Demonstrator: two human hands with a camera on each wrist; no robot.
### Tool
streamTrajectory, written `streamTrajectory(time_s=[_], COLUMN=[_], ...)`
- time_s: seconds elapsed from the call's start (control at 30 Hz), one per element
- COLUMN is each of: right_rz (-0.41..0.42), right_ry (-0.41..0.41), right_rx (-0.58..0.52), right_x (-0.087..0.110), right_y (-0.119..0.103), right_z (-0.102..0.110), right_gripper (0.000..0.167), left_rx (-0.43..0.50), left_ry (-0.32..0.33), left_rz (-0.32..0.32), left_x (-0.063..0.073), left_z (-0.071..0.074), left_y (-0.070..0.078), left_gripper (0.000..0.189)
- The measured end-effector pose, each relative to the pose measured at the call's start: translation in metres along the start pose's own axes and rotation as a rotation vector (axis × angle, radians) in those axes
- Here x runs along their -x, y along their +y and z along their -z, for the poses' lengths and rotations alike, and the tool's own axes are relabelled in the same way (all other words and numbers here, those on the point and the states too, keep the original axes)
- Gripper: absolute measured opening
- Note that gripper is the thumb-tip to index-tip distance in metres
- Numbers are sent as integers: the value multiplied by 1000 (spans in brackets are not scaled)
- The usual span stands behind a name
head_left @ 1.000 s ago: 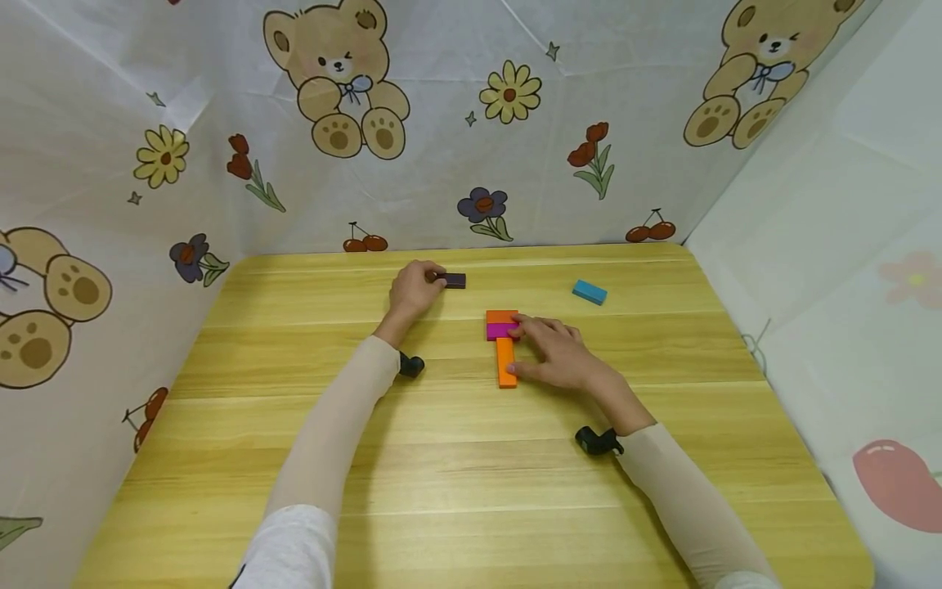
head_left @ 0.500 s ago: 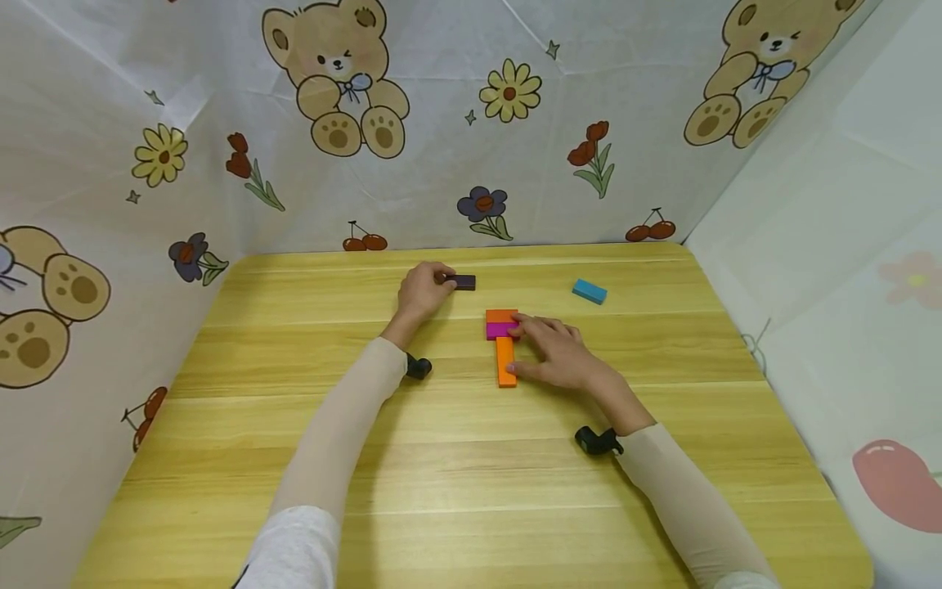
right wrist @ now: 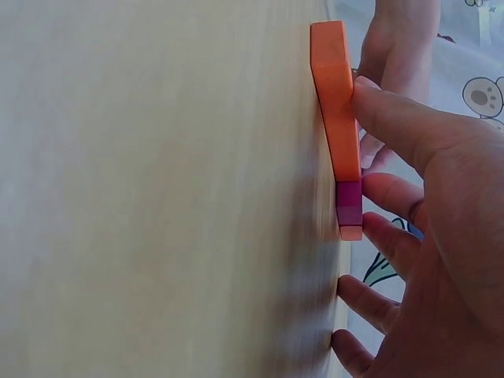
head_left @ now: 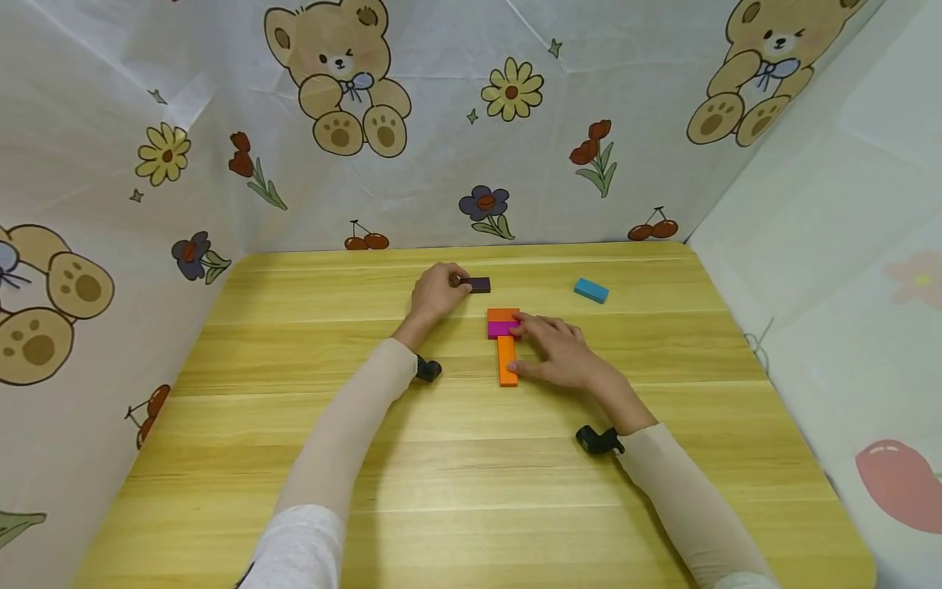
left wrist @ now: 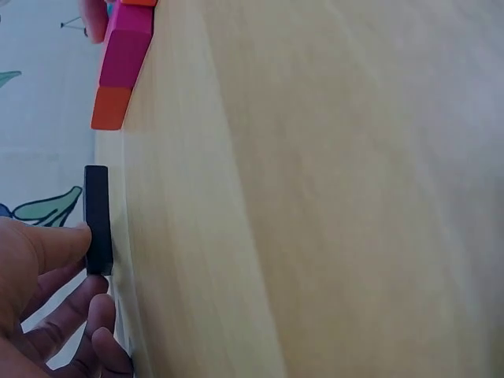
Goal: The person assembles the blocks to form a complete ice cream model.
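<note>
My left hand [head_left: 436,293] pinches the left end of a black rectangular block [head_left: 481,285] between thumb and fingers near the back of the table. The left wrist view shows the thumb against the side of this black block [left wrist: 97,213]. At mid-table an orange block [head_left: 507,364] points toward me and meets a crosswise magenta block [head_left: 500,329]. An orange-red block [head_left: 504,314] lies flush behind the magenta one. From the right, my right hand [head_left: 558,352] rests spread beside them, thumb on the orange block [right wrist: 337,110], forefinger touching the magenta block [right wrist: 349,201].
A blue block [head_left: 591,290] lies at an angle toward the back right of the wooden table [head_left: 471,491]. Printed cloth walls [head_left: 441,164] stand behind and at the sides. Each wrist carries a small black camera.
My left hand has slid the black block to the right and slightly toward me, closer to the joined blocks. The right hand and the other blocks have kept their places.
</note>
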State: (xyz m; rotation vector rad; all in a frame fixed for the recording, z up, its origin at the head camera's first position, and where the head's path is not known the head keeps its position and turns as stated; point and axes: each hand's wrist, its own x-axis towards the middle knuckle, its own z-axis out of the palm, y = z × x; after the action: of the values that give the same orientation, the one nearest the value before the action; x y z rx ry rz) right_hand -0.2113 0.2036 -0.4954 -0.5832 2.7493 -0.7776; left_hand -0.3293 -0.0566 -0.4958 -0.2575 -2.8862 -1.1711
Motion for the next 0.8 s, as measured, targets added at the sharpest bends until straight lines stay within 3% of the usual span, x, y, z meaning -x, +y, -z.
streamTrajectory(time_s=[0.8], right_rz=[5], right_ry=[1], right_rx=[-14], right_x=[1], right_y=[-1], right_z=[1], right_gripper=[72], left_rx=[-57], left_ry=[-68], left_rz=[-48], left_x=[2], left_z=[-18], left_y=[15], left_gripper=[21])
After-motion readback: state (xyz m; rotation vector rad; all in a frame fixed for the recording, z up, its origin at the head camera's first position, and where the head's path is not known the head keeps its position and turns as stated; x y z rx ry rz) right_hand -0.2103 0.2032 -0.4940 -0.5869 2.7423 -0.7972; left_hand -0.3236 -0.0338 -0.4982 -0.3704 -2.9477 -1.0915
